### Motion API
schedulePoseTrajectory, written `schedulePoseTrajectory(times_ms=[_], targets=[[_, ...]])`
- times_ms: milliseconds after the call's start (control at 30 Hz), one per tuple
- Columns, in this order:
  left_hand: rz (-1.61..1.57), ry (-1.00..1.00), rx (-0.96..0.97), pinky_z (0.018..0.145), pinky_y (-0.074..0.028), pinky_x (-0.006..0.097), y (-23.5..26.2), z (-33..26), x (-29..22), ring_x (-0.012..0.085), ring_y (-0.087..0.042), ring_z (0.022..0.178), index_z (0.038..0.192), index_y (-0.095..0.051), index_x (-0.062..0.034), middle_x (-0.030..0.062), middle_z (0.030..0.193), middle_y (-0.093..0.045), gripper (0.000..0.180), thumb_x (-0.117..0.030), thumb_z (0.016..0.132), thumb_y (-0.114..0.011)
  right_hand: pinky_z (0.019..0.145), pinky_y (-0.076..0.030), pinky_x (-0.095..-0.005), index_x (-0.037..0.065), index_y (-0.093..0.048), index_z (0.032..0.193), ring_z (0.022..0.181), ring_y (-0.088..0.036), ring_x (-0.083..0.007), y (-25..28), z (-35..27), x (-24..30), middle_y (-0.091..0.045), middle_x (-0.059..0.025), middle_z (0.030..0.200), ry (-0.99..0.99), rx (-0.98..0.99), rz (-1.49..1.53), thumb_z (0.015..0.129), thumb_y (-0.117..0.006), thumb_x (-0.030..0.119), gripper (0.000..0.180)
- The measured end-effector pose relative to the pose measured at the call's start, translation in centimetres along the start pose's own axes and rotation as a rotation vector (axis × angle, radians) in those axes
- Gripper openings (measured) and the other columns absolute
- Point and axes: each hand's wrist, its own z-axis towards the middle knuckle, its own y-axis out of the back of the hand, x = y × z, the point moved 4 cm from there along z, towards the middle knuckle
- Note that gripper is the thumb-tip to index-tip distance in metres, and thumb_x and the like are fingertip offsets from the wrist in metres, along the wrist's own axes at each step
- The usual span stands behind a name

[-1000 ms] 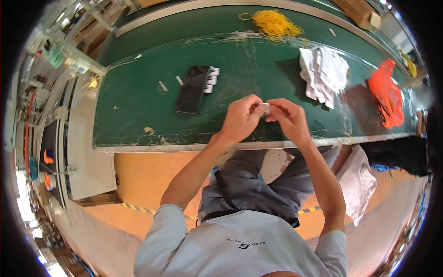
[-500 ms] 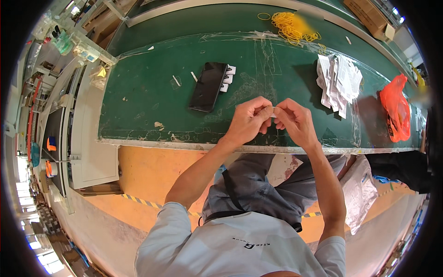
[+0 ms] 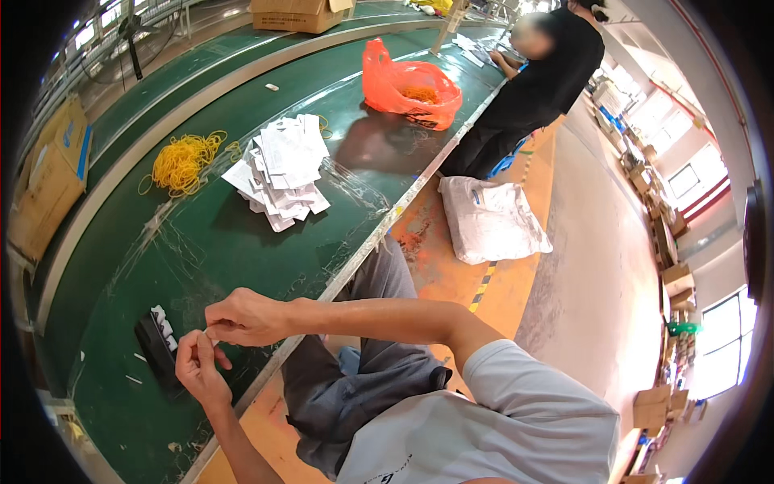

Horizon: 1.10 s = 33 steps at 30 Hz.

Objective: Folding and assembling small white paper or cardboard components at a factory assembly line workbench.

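My left hand [image 3: 201, 371] and my right hand [image 3: 248, 317] meet over the near edge of the green table, both closed in a pinch. Between the fingertips is a small pale piece [image 3: 210, 335], mostly hidden; its kind cannot be made out. Just beyond my left hand lies a black, flat, phone-like slab [image 3: 151, 348], partly covered by that hand. Several small white folded pieces [image 3: 164, 327] line the slab's side. Farther along the table rests a loose pile of white paper slips [image 3: 282, 171].
Yellow rubber bands [image 3: 185, 164] lie in a heap beside the slips. A red plastic bag [image 3: 411, 85] stands open farther off, near a person in black [image 3: 536, 85] at the table. A white sack [image 3: 493, 219] sits by the table edge. Cardboard boxes [image 3: 294, 14] stand at the back.
The view has swung to the right, bringing the other person and the wider room into sight. My hands stay together, still pinching the small piece.
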Motion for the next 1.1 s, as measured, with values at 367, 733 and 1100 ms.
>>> schedulePoseTrajectory(times_ms=[367, 733, 1100], targets=[[0.395, -0.118, -0.143, 0.072, -0.052, 0.031, 3.2, -0.9, -3.6, 0.0158, -0.066, 0.077, 0.105, -0.071, -0.0031, 0.0036, 0.085, -0.07, 0.016, -0.016, 0.096, -0.075, 0.05, -0.041, -0.023, 0.005, -0.068, 0.09, 0.055, -0.049, -0.0037, 0.2, 0.3, -1.3, -0.055, 0.0042, 0.065, -0.459, 0.177, 0.161, 0.105, -0.065, 0.025, 0.024], [1.06, -0.283, -0.233, 0.099, -0.051, 0.043, 8.1, -5.2, -1.9, 0.0334, -0.064, 0.114, 0.115, -0.073, -0.0058, 0.0102, 0.126, -0.069, 0.039, -0.011, 0.079, -0.086, 0.062, -0.056, -0.0409, -0.001, -0.069, 0.077, 0.054, -0.07, -0.0253, -8.2, 6.5, -3.3, -0.07, -0.0127, 0.064, -0.431, 0.31, -0.278, 0.097, -0.063, 0.02, 0.03], [1.115, -0.386, -0.253, 0.094, -0.052, 0.041, 7.8, -4.9, -1.8, 0.0312, -0.066, 0.107, 0.108, -0.075, -0.0069, 0.0083, 0.117, -0.071, 0.031, -0.007, 0.078, -0.084, 0.072, -0.061, -0.0461, 0.0, -0.075, 0.084, 0.07, -0.076, -0.0301, -10.4, 7.1, -4.1, -0.075, -0.0158, 0.078, -0.361, 0.236, -0.502, 0.097, -0.062, 0.024, 0.03]])
